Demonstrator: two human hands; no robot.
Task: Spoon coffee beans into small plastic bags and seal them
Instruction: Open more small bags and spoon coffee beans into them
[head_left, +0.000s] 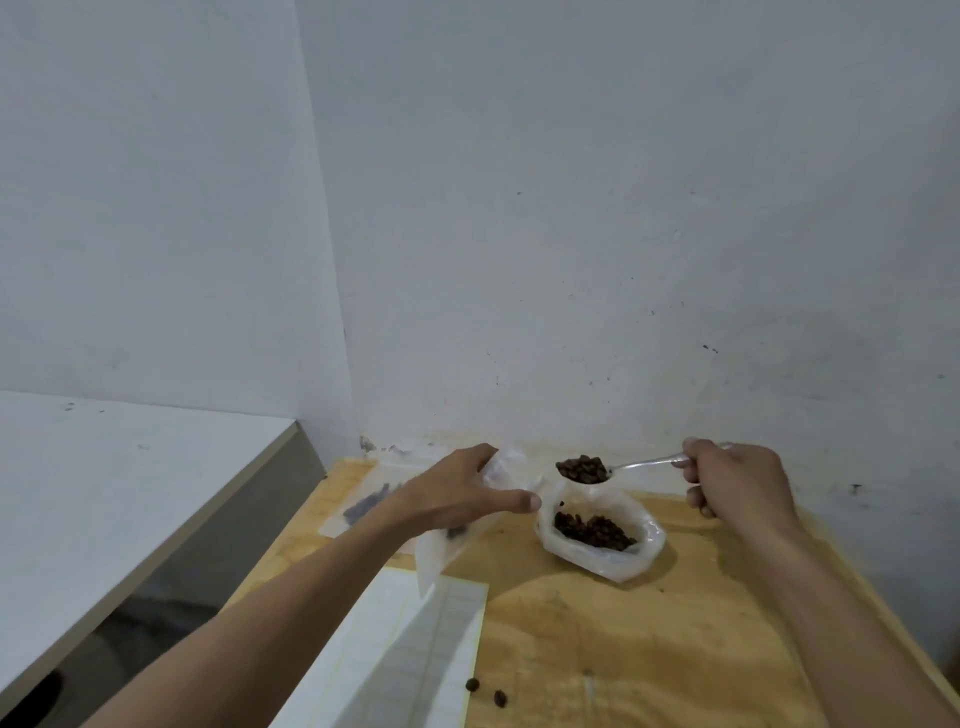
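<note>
My right hand (735, 480) grips the handle of a metal spoon (644, 462) heaped with coffee beans (582, 469). The spoon's bowl hovers above an open plastic bag of beans (602, 540) that lies on the wooden table (623, 649). To the left, my left hand (467, 493) holds a small clear plastic bag (493, 483) up off the table, thumb stretched toward the spoon. The bag hangs down below my palm, and its mouth sits a short way left of the spoon.
White sheets of paper (415, 649) lie at the table's near left. Two loose beans (485, 691) rest beside them. Flat plastic bags with dark contents (363, 506) lie at the far left corner. A white counter (130, 467) stands to the left, with walls close behind.
</note>
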